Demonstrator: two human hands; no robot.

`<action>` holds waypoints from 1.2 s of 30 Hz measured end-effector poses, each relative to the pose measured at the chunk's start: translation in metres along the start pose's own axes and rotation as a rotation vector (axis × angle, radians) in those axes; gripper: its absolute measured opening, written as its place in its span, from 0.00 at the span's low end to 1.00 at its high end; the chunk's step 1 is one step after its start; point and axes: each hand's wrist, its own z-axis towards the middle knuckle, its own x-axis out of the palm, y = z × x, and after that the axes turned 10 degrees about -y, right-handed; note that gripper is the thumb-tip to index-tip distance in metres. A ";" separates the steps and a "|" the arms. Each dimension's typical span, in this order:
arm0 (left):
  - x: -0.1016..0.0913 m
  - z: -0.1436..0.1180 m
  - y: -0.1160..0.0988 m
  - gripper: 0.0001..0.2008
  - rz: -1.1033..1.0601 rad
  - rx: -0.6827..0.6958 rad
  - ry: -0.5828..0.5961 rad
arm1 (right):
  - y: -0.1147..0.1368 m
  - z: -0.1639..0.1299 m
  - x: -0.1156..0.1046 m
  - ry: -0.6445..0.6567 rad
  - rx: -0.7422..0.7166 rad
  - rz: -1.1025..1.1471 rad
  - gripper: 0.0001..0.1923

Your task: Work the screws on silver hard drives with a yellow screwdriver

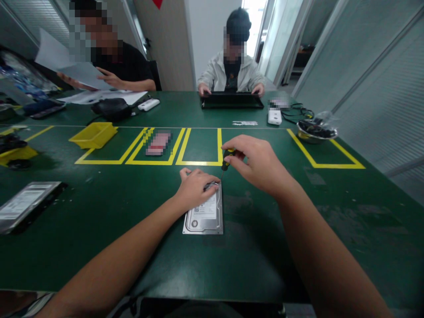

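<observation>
A silver hard drive (207, 216) with a white label lies flat on the green table, in front of me. Across its far end rests my left hand (196, 187), fingers curled over the top and far edge, holding it down. My right hand (253, 161) pinches a small black-and-yellow screwdriver (225, 162) by its handle. The screwdriver stands nearly upright, its thin shaft pointing down at the drive's far right corner. Whether the tip sits in a screw there is too small to tell.
Another hard drive (28, 203) lies at the left. Beyond are a yellow bin (94, 134), a pixelated pink object (159, 143) and a metal bowl (316, 137) of dark parts. Across the table, one person holds papers (82, 75); another grips a black tray-like object (232, 100).
</observation>
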 end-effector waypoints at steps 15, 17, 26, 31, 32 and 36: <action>0.001 -0.003 0.000 0.10 0.011 0.068 -0.069 | 0.002 0.000 -0.002 -0.003 -0.053 0.017 0.12; 0.001 -0.003 0.000 0.09 0.016 0.075 -0.071 | 0.002 0.000 -0.001 -0.016 -0.046 0.016 0.10; 0.001 -0.003 0.000 0.09 0.011 0.077 -0.085 | 0.002 0.002 0.002 -0.045 -0.056 0.003 0.10; 0.003 -0.003 0.005 0.10 0.002 0.083 -0.074 | 0.001 0.000 0.005 -0.049 -0.023 -0.017 0.12; 0.003 -0.003 0.005 0.10 0.002 0.083 -0.073 | 0.001 0.000 0.006 -0.043 -0.020 -0.021 0.13; 0.003 -0.004 0.008 0.09 0.009 0.089 -0.063 | 0.004 0.001 0.007 -0.037 -0.041 0.010 0.14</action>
